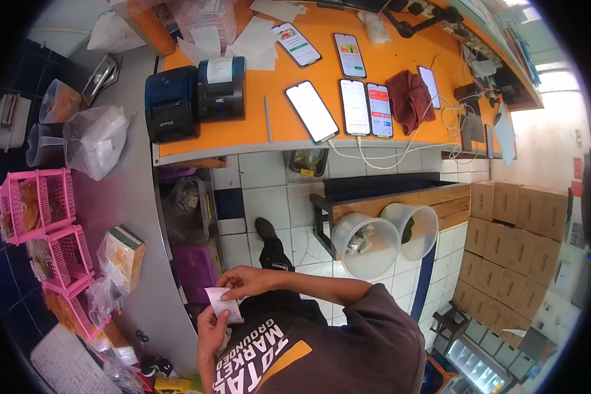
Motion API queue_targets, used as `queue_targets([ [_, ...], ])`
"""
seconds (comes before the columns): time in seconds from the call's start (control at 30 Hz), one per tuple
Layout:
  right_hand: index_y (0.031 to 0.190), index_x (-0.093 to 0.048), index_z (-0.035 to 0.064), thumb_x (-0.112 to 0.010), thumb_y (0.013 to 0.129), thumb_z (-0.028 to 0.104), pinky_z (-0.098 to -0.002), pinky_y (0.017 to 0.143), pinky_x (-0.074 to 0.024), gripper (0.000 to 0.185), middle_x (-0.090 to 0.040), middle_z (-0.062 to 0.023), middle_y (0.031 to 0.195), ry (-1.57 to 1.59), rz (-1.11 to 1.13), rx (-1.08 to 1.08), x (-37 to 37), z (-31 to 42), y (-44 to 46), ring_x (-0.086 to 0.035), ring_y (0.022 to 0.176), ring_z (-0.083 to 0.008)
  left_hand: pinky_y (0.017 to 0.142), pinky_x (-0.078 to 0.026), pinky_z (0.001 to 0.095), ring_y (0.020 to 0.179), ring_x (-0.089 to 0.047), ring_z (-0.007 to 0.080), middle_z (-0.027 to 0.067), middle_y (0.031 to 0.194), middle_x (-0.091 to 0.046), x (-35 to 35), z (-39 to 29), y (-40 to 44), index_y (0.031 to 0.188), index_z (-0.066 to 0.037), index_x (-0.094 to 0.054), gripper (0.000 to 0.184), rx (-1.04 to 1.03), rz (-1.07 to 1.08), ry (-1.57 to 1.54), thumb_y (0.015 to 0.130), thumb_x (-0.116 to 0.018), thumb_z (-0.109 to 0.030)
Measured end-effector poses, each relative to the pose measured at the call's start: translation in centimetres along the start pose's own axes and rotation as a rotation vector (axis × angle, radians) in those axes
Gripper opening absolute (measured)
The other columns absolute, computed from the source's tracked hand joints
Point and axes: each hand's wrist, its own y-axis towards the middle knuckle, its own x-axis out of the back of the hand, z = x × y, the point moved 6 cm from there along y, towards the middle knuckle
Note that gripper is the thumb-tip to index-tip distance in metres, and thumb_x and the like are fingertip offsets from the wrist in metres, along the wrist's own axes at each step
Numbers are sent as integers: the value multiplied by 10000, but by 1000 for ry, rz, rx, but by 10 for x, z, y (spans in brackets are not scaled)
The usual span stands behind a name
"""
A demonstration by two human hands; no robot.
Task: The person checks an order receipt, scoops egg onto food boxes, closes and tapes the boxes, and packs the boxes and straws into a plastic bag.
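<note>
Between my two hands is a small white paper slip (222,303) with faint print, seemingly a receipt. My right hand (241,283) pinches its upper edge, with the thumb on the paper. Lower down, my left hand (212,329) grips the near side, thumb over the slip. Both hands are held in front of the dark printed T-shirt (328,351), beside the edge of the grey metal counter (141,223). The print is too small to read.
On the orange desk (262,134) are several phones (312,110), two black receipt printers (171,104) and a maroon cloth (410,105). White cables hang over its edge. Pink baskets (43,197) line the left counter. Clear buckets (364,244) and stacked cartons (512,253) stand right.
</note>
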Motion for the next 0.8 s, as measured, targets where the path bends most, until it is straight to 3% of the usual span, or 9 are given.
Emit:
queue_targets([
  [0.03, 1226, -619, -46, -770, 913, 337, -292, 726, -525, 517, -698, -84, 943, -4, -2, -3, -1, -1, 0, -640, 838, -123, 844, -519, 295, 910, -655, 116, 59, 1039, -725, -2, 4, -1, 1190, 20, -651, 225, 21, 30, 25, 989, -619, -74],
  [0.1, 1148, -664, -36, -788, 891, 207, -277, 704, -520, 375, -698, -60, 917, -51, -61, 94, 2, 7, -1, -633, 809, -97, 849, -519, 294, 913, -655, 116, 61, 1043, -725, -2, 8, -4, 1189, 22, -651, 223, 9, 33, 25, 990, -618, -74],
  [0.2, 1043, -692, -17, -775, 909, 167, -240, 699, -508, 242, -687, -14, 873, -84, -102, 75, 2, 15, -5, -620, 797, -65, 840, -521, 280, 913, -656, 109, 70, 1045, -726, 1, 12, -7, 1184, 36, -650, 217, -6, 4, 16, 990, -620, -58],
  [0.43, 960, -705, -7, -777, 885, 152, -265, 713, -518, 190, -693, -27, 849, -136, -303, 219, 9, 32, -16, -625, 767, -85, 768, -544, 275, 836, -665, 99, 74, 995, -734, 13, 21, -21, 1102, 56, -682, 156, 4, -43, 32, 971, -627, -8],
  [0.5, 930, -695, 20, -765, 909, 126, -232, 690, -492, 129, -666, 25, 825, -128, -351, 195, 12, 34, -19, -576, 766, -34, 741, -550, 277, 812, -668, 103, 71, 971, -733, 12, 23, -21, 1083, 55, -688, 146, 5, -39, 16, 972, -620, -11],
  [0.57, 944, -692, 22, -762, 904, 104, -245, 724, -505, 115, -665, 32, 836, -142, -393, 323, 21, 12, -4, -592, 814, -45, 715, -557, 279, 787, -670, 108, 67, 947, -731, 15, 26, -29, 1064, 54, -694, 139, 48, -98, -31, 973, -614, -13],
  [0.63, 934, -705, 0, -734, 914, 95, -268, 740, -512, 101, -674, 22, 850, -186, -425, 255, 2, 29, 6, -588, 818, -60, 620, -574, 292, 741, -701, 168, 67, 865, -708, 29, 26, -46, 1067, 60, -688, 168, -78, -121, 247, 984, -594, -52],
  [0.67, 949, -716, 1, -716, 926, 94, -268, 737, -519, 96, -698, 15, 861, -336, -392, 223, -12, 35, 18, -595, 803, -59, 602, -581, 292, 707, -708, 189, 74, 863, -708, 36, 52, -55, 1053, 59, -688, 170, -16, -195, -130, 988, -605, -74],
  [0.8, 1013, -719, -19, -716, 938, 89, -244, 679, -508, 133, -714, -23, 843, -455, -123, 181, -99, 17, 93, -624, 744, -74, 646, -611, 297, 678, -725, 205, 112, 901, -725, 77, 108, -125, 1066, 90, -673, 235, 2, -439, -312, 1009, -614, -130],
])
